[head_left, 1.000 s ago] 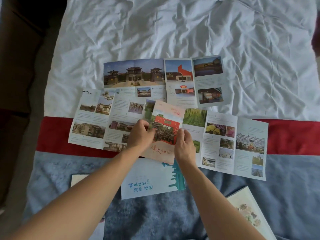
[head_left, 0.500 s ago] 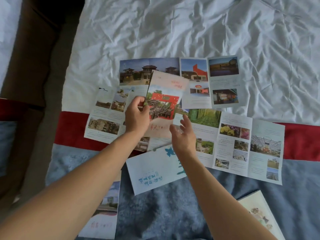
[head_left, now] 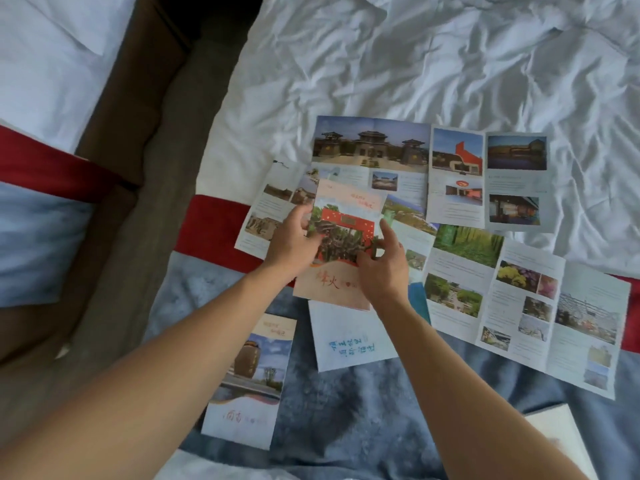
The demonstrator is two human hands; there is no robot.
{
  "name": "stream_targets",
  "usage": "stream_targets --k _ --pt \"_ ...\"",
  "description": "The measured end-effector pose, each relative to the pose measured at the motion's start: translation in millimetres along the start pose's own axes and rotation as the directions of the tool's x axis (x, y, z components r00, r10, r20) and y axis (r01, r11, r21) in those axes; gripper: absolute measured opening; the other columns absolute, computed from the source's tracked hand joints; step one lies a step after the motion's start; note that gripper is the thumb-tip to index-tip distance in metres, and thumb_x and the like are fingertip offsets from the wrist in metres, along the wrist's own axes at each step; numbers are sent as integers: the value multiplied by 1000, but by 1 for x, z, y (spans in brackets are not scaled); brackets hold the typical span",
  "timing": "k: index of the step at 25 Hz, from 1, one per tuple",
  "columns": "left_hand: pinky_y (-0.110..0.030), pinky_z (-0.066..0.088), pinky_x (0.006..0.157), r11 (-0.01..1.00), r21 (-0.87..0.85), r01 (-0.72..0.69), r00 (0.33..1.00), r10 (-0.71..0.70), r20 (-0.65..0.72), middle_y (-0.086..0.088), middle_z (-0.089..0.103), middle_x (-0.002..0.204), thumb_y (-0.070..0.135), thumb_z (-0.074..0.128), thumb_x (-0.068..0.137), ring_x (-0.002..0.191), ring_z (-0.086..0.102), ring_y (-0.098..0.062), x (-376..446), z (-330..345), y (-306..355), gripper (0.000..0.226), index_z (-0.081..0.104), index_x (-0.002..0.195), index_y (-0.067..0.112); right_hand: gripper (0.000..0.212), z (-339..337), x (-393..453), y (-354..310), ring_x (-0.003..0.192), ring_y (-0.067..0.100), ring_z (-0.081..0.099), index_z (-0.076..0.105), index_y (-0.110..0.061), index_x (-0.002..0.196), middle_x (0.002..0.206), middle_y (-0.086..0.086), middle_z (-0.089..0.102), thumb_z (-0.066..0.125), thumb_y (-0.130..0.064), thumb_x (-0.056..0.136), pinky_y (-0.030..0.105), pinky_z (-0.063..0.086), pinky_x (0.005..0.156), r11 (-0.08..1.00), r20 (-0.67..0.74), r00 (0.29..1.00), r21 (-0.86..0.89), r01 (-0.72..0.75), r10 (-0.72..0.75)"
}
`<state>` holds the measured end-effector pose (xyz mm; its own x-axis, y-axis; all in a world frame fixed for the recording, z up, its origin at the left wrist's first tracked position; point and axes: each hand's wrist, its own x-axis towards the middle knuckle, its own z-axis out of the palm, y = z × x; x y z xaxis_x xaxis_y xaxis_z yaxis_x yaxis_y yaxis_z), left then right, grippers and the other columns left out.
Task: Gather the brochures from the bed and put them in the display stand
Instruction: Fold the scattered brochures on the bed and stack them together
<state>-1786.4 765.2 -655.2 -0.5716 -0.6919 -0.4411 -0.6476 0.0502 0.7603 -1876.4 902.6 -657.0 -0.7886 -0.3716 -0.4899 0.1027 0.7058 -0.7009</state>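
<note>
I have the red-gate brochure point(head_left: 341, 244) between both hands, lifted a little off the pile of unfolded leaflets on the bed point(head_left: 450, 64). My left hand point(head_left: 292, 242) grips its left edge, thumb over the cover and fingers curled behind. My right hand point(head_left: 382, 266) is at its right edge with the thumb on the cover and the forefinger pointing up along the edge; I judge it a light pinch, though the fingers behind are hidden.

The brochure's long axis runs near to far, tilted slightly right at the far end, and it sits directly ahead between my hands, so neither hand has to reach.

The others lie around it: the large temple fold-out point(head_left: 370, 147) beyond, the garden fold-out point(head_left: 519, 296) stretching off to the right, the white brochure with blue script point(head_left: 349, 341) just near my right wrist, and the jar-cover brochure point(head_left: 251, 379) under my left forearm. The white one is nearest, closer to my right hand. The display stand is not in view.
</note>
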Motion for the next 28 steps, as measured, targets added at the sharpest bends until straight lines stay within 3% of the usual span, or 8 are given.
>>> stream_targets --k 2,4,6,8,14,17,25,28 --pt "-25 49 86 960 224 -168 986 167 26 -1 54 129 8 64 91 116 54 -16 -16 -12 -22 65 39 148 23 68 15 -17 3 104 24 57 35 -31 155 118 1 48 51 -10 93 45 56 85 994 25 998 -93 59 -57" --pt "-37 54 87 884 371 -285 959 268 97 -10 51 135 7 63 92 115 58 -26 -33 -26 -41 63 41 148 21 69 25 -35 8 93 22 52 38 -30 154 111 1 43 52 -8 90 36 50 72 970 63 990 -205 134 -124" --pt "-37 53 77 832 433 -347 937 322 134 -12 53 128 6 62 91 104 62 -30 -52 -39 -55 59 45 147 19 73 32 -55 12 84 21 48 35 -31 155 113 4 45 54 -8 89 30 44 64 934 86 982 -303 188 -169" --pt "-32 46 65 786 485 -384 923 348 166 -12 53 120 6 61 90 91 62 -30 -73 -48 -67 61 44 147 18 76 38 -76 15 82 24 48 31 -30 156 120 10 49 55 -8 88 33 44 66 902 122 975 -373 217 -185" --pt "-41 53 71 702 618 -353 935 285 211 -11 52 114 8 57 91 91 58 -29 -144 -70 -112 62 36 148 19 78 66 -142 34 86 34 59 21 -25 156 120 12 50 54 -13 86 38 44 66 794 260 956 -550 260 -133" --pt "-38 53 75 697 634 -337 942 258 216 -12 53 118 11 61 89 97 59 -29 -173 -75 -142 59 40 145 17 74 85 -172 52 85 33 59 19 -22 153 117 10 49 54 -17 88 38 41 64 749 320 943 -602 277 -92" --pt "-35 47 73 708 657 -259 966 179 187 -8 50 107 13 57 89 94 52 -26 -202 -68 -209 63 35 147 21 75 121 -205 91 100 31 60 16 -23 155 124 11 45 57 -24 92 40 51 73 725 400 911 -599 340 -97" --pt "-38 50 74 713 658 -243 970 166 178 -9 48 113 14 59 88 96 54 -28 -202 -65 -217 67 32 149 21 73 125 -206 94 100 33 59 18 -25 154 121 11 45 58 -24 92 43 53 75 728 418 902 -584 358 -109"
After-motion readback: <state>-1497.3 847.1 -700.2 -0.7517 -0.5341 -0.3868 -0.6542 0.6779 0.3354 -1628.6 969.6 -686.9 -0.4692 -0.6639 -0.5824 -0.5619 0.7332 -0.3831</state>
